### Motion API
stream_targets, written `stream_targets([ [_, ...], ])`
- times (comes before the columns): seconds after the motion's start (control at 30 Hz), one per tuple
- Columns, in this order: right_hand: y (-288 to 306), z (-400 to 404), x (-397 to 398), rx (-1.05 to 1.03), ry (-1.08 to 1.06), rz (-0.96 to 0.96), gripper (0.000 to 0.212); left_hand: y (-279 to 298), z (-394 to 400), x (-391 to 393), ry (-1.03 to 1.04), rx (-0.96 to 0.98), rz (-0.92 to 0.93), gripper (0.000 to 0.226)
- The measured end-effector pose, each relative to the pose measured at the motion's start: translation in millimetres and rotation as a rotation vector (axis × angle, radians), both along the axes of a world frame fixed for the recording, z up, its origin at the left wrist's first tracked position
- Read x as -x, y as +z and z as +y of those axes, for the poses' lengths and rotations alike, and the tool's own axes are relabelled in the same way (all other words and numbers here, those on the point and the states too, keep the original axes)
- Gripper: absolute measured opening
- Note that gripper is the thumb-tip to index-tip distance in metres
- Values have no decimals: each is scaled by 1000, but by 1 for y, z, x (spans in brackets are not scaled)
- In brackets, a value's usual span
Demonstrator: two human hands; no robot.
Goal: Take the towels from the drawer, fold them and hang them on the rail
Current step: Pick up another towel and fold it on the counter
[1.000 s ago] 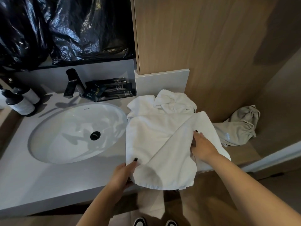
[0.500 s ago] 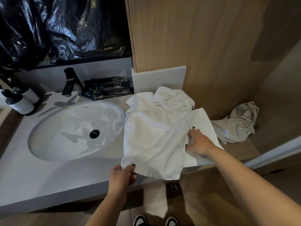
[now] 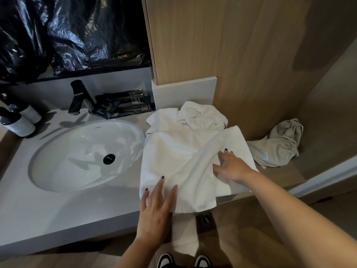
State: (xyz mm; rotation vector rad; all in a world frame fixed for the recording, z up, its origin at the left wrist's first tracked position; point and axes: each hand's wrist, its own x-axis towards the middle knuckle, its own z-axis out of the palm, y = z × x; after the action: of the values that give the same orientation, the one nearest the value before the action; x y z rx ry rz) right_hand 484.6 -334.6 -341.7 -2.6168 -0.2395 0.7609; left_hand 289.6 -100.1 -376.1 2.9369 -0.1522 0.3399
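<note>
A white towel [image 3: 179,157] is lying on the grey vanity counter [image 3: 58,209], right of the oval sink [image 3: 85,153]. The left hand [image 3: 156,207] is pressing it flat-fingered; the right hand [image 3: 232,165] is resting spread on its fold. Crumpled towels [image 3: 201,116] are sitting behind, a beige drawstring bag [image 3: 280,144] beside, under wood panelling [image 3: 222,45].

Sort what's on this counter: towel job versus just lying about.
Job: flat white terry towel under left hand and right hand; crumpled white towel.
Lying about: beige drawstring cloth bag; black sachets; two dark-capped bottles.
</note>
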Motion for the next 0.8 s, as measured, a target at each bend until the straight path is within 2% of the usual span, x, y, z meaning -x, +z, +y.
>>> stream_targets([
  [0.07, 1, 1, 0, 11, 12, -4, 80, -1, 8, -7, -89, 49, -60, 70],
  [0.13, 2, 2, -1, 22, 28, -3, 81, 2, 15, -13, -31, 303, -42, 37],
  [0.2, 5, 1, -3, 17, 36, 19, 86, 11, 24, -23, 238, 705, 102, 18],
  [0.27, 7, 0, -4, 16, 40, 35, 89, 16, 38, -47, 566, 967, 223, 24],
  [0.3, 7, -1, -3, 17, 44, 35, 89, 17, 46, -62, 699, 992, 288, 31],
  [0.37, 7, -2, -3, 22, 53, 28, 89, 18, 57, -87, 846, 924, 459, 47],
  [0.47, 5, -2, -1, 10, 45, 8, 89, 13, 60, -105, 843, 803, 529, 58],
  [0.53, 0, -4, 3, 18, 47, -19, 88, 9, 62, -104, 797, 775, 452, 56],
  [0.7, -13, -5, 17, 133, 93, -95, 87, 6, 54, -87, 772, 919, 289, 47],
  [0.8, -12, -4, 19, 127, 78, -103, 86, 16, 51, -85, 583, 898, 84, 33],
])
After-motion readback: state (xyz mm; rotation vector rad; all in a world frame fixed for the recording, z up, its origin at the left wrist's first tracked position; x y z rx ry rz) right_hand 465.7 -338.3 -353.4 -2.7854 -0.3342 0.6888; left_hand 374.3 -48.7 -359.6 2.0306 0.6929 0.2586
